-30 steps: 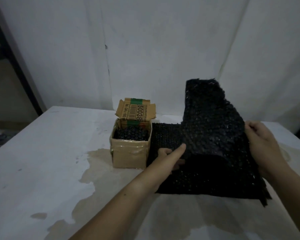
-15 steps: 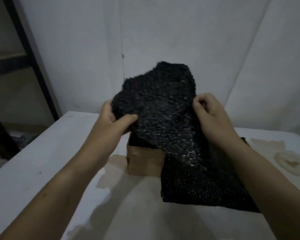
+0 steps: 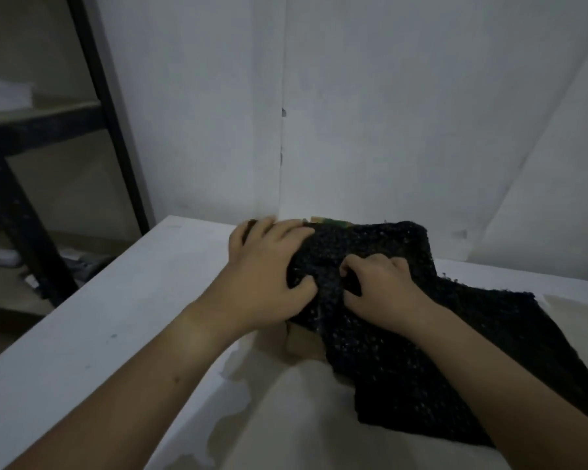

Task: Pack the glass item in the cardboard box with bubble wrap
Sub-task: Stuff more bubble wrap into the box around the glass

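- Watching the head view, I see the black bubble wrap [image 3: 421,334] down on top of the cardboard box [image 3: 302,346]. Half a second ago both hands held it bunched in the air above the box.
- The left hand [image 3: 269,283] lies over the far-left side of the wad, its fingers curved round it and its thumb dug into the front.
- The right hand [image 3: 377,290] sits just beside it, fingers curled into the wrap and gripping a fold.
- Only a brown patch of the box's front wall and a strip of its green-printed flap [image 3: 326,221] peek out. A second ago the open top was in plain sight.
- The rest of the sheet trails off to the right across the white table [image 3: 116,334].
- I cannot see the glass item. If it is in the box, the wrap hides it.
- My read is that this is the stuffing step, with cushioning going in on top. The trailing sheet is yet to be tucked in and the flaps are not closed.
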`<state>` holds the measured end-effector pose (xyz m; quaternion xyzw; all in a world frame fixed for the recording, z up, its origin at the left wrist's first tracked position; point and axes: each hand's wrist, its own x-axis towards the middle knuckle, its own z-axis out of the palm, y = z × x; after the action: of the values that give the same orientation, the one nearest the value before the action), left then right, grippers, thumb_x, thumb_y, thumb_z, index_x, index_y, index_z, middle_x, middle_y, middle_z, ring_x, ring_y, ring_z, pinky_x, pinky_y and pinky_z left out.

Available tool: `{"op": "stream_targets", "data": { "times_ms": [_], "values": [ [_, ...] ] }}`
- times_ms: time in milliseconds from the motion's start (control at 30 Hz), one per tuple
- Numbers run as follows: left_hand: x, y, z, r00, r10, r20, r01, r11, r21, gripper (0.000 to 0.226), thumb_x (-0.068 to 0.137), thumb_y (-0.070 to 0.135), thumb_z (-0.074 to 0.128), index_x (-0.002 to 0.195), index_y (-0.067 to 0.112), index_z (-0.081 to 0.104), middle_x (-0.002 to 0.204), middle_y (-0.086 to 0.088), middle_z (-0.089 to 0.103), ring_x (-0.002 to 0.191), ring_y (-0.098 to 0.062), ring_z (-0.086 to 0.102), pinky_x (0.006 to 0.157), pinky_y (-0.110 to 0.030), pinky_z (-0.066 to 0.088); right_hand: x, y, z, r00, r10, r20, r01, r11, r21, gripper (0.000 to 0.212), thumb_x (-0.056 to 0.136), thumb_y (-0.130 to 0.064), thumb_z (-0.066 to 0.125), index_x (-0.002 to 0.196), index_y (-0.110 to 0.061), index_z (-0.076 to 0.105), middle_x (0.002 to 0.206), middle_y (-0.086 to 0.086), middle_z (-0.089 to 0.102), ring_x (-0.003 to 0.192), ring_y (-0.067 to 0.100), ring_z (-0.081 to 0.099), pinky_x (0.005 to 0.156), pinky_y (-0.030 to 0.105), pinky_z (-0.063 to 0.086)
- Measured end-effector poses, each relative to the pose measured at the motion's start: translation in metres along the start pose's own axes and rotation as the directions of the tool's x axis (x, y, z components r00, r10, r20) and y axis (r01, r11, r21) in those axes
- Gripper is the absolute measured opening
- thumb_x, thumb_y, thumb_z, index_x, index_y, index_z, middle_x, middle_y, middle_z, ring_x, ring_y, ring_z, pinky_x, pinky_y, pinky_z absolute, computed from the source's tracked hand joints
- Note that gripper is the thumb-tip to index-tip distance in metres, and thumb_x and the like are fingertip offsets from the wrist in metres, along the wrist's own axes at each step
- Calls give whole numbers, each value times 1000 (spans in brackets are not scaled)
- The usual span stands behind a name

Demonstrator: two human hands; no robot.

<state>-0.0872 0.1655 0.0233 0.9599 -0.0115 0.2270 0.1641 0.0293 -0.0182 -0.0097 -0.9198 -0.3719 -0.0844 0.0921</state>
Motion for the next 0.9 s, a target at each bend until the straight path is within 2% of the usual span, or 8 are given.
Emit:
{"op": "stream_targets", "data": {
  "times_ms": [100, 200, 367, 433, 500, 567, 767, 900],
  "values": [
    [28, 1, 15, 968, -57, 246, 49, 998, 37, 70, 78, 62, 28, 139, 34, 50, 142, 9, 52, 142, -18, 23, 111, -38, 1, 11, 4, 1, 992, 20, 126, -3, 990, -139, 35, 85, -47, 52, 115, -29, 45, 101, 0, 53, 115, 27, 38, 79, 37, 15],
    [50, 1, 26, 844, -196, 499, 150, 980, 132, 70, 77, 63, 21, 133, 39, 56, 131, 4, 60, 134, -22, 36, 109, -41, 8, 25, 3, 0, 953, 90, 290, -26, 976, -215, 44, 79, -46, 47, 117, -25, 38, 111, 9, 52, 119, 31, 30, 81, 40, 14],
    [66, -2, 25, 715, -226, 661, 178, 974, 140, 61, 74, 50, 54, 134, 45, 52, 106, 16, 59, 90, -10, 54, 99, -37, 37, 26, 16, -8, 932, 55, 357, -70, 997, 29, 36, 77, -48, 51, 109, -35, 43, 116, 6, 53, 122, 26, 37, 94, 37, 35],
    [71, 2, 24, 694, -213, 687, 167, 977, 134, 58, 76, 38, 56, 134, 39, 54, 102, 15, 65, 80, -8, 59, 81, -33, 48, 19, 27, -15, 976, -3, 219, -41, 980, 197, 39, 80, -44, 62, 117, -35, 51, 117, -4, 58, 116, 18, 48, 94, 35, 45],
    [74, 8, 25, 686, -222, 693, 126, 974, 187, 59, 80, 27, 54, 138, 37, 51, 111, 8, 65, 84, -15, 61, 92, -45, 48, 13, 36, -21, 999, -13, 29, 9, 991, 136, 45, 81, -43, 65, 123, -32, 54, 119, -8, 59, 111, 18, 52, 92, 37, 47],
    [76, 13, 26, 684, -245, 687, 56, 957, 285, 59, 83, 19, 53, 139, 35, 51, 126, 3, 61, 105, -24, 58, 107, -56, 36, 9, 36, -23, 999, -25, -20, 25, 1000, -10, 46, 82, -46, 61, 126, -31, 57, 120, -8, 61, 111, 22, 51, 93, 40, 45],
    [79, 15, 26, 699, -232, 676, -51, 928, 370, 57, 84, 12, 55, 138, 33, 53, 134, 1, 57, 120, -28, 50, 110, -55, 22, 9, 28, -18, 996, -42, 80, 51, 993, -105, 45, 83, -39, 55, 127, -31, 61, 126, -8, 62, 125, 26, 40, 102, 40, 33],
    [78, 8, 26, 728, -180, 661, -59, 945, 322, 53, 83, 15, 57, 131, 35, 57, 122, 3, 61, 112, -27, 53, 101, -48, 25, 22, 15, -8, 936, 76, 344, -51, 995, -81, 44, 85, -36, 51, 129, -28, 49, 133, 7, 53, 137, 30, 27, 106, 42, 22]
  ]
}}
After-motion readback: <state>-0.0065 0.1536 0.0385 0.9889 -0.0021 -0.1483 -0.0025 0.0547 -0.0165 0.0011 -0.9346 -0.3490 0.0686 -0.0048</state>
